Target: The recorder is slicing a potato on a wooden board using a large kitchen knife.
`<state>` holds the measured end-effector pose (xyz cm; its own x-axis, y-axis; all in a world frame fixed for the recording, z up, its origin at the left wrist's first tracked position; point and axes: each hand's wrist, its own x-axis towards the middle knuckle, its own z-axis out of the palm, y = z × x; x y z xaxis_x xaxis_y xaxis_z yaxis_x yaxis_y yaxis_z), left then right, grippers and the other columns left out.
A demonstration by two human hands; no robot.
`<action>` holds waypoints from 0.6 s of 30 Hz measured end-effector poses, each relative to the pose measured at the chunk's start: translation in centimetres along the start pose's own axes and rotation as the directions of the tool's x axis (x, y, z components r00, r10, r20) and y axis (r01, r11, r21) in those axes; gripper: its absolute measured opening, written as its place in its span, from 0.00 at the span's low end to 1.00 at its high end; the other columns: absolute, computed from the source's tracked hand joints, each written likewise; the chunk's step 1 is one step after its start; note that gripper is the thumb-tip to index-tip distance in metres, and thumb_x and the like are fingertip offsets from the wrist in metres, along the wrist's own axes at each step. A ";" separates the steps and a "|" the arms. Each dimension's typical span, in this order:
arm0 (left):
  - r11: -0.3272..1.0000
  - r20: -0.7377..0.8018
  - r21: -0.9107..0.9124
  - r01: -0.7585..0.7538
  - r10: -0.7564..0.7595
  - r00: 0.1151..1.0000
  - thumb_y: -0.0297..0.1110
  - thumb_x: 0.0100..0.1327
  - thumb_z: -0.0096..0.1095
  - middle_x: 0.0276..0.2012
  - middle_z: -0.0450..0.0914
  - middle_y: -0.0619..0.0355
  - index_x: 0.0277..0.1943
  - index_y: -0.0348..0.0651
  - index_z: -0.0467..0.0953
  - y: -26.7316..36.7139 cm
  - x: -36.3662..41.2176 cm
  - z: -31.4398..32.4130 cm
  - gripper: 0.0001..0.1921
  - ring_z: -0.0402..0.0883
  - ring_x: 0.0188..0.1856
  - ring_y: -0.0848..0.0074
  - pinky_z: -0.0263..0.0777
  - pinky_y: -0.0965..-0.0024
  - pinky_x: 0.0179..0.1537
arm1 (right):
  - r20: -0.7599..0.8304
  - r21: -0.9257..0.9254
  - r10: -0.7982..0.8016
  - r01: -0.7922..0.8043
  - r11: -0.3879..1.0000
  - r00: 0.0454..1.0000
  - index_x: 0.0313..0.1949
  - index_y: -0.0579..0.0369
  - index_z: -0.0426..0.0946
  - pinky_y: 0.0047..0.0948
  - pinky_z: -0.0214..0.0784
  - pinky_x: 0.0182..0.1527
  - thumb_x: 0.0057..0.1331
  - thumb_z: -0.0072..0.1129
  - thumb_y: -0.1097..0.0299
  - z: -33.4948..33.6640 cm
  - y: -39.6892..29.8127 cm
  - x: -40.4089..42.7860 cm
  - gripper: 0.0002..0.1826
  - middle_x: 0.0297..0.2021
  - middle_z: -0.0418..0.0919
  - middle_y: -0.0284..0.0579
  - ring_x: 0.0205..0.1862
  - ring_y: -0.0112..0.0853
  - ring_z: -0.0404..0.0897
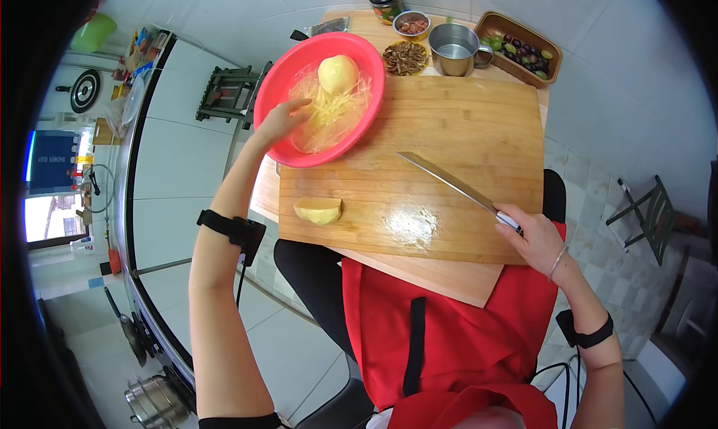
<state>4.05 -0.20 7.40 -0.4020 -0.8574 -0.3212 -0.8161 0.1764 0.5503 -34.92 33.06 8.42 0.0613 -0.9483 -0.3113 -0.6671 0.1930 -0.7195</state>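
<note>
My right hand [530, 235] grips the handle of a kitchen knife [449, 183], whose blade points up and left over the wooden cutting board [471, 126]. At the upper left, my left hand [286, 117] reaches over the rim of a pink plastic basin [263, 112], fingers apart and holding nothing visible. Thin pale-yellow shreds, apparently potato, lie in the basin [328, 115] with a whole peeled potato [338, 74] beside them. A cut piece of peeled potato [318, 210] rests near the board's lower left corner. Wet patches shine on the board's near part.
Behind the board stand a jar with a black lid [386, 5], a bowl of diced meat [412, 25], a dish of brown strips [405, 58], a metal cup [453, 49] and a brown tray of grapes [519, 47]. A folding stool [645, 218] is at right.
</note>
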 end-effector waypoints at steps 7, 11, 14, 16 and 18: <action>0.983 0.018 0.184 -0.025 0.022 1.000 0.33 0.58 0.60 0.50 0.80 0.49 0.55 0.49 0.78 0.4 -1.8 -1.2 0.20 0.82 0.47 0.65 0.74 0.66 0.49 | 0.004 -0.007 0.027 -0.027 1.000 1.000 0.53 0.53 0.74 0.39 0.73 0.41 0.67 0.53 0.54 -0.2 0.2 -0.2 0.21 0.38 0.82 0.52 0.38 0.48 0.81; 0.784 0.017 0.619 0.049 -0.076 0.997 0.33 0.49 0.68 0.36 0.84 0.49 0.39 0.36 0.82 -0.3 -3.1 -2.6 0.14 0.83 0.37 0.67 0.75 0.67 0.39 | 0.019 -0.003 0.031 -0.031 1.000 0.999 0.53 0.53 0.74 0.39 0.73 0.41 0.67 0.53 0.54 -0.2 0.1 -0.2 0.21 0.38 0.82 0.53 0.38 0.48 0.81; 0.853 0.053 0.522 -0.033 0.006 0.999 0.33 0.51 0.68 0.34 0.84 0.49 0.40 0.38 0.82 -1.2 -3.7 -1.2 0.13 0.83 0.37 0.65 0.75 0.68 0.40 | 0.000 0.005 0.006 -0.006 1.000 1.000 0.53 0.53 0.74 0.39 0.73 0.40 0.67 0.53 0.54 0.1 0.2 0.0 0.21 0.37 0.82 0.53 0.38 0.48 0.81; 0.900 -0.134 0.421 -0.108 0.180 0.975 0.34 0.55 0.64 0.37 0.83 0.51 0.42 0.40 0.82 0.2 -4.9 0.2 0.12 0.82 0.39 0.62 0.75 0.65 0.41 | -0.011 0.007 -0.001 0.001 1.000 1.000 0.53 0.53 0.74 0.39 0.73 0.40 0.67 0.53 0.54 0.3 0.7 -0.2 0.20 0.37 0.82 0.53 0.37 0.48 0.81; 0.892 -0.284 0.421 -0.168 0.305 0.909 0.31 0.57 0.63 0.36 0.81 0.51 0.41 0.39 0.80 2.1 -7.1 0.8 0.10 0.82 0.38 0.63 0.74 0.65 0.40 | -0.011 -0.004 -0.006 0.006 1.000 1.000 0.53 0.53 0.73 0.39 0.73 0.39 0.67 0.53 0.54 0.4 0.8 -0.1 0.21 0.36 0.82 0.54 0.37 0.49 0.81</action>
<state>4.84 6.68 10.18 -0.4965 -0.8629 0.0945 -0.8349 0.5045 0.2202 -35.17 33.39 7.57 0.0568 -0.9522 -0.3000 -0.6700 0.1864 -0.7186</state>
